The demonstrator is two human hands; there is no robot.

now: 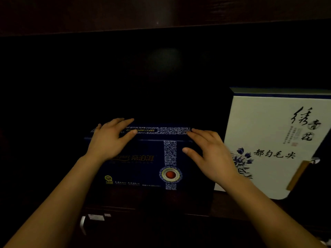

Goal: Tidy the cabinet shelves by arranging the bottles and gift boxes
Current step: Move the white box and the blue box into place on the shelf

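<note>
Left grip (107, 140), right grip (211, 154): fingers straight on blue gift box (143, 169) top edge, nothing clasped. Risk: unclamped box tips; right wrist knocks adjacent white gift box (265, 126).

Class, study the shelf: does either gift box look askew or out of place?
The white gift box on the right looks askew: its left edge slants, top leaning right, beside the squarely upright dark blue gift box. The wide lens may exaggerate this.

left grip (109, 140) spread, right grip (211, 154) spread
</note>
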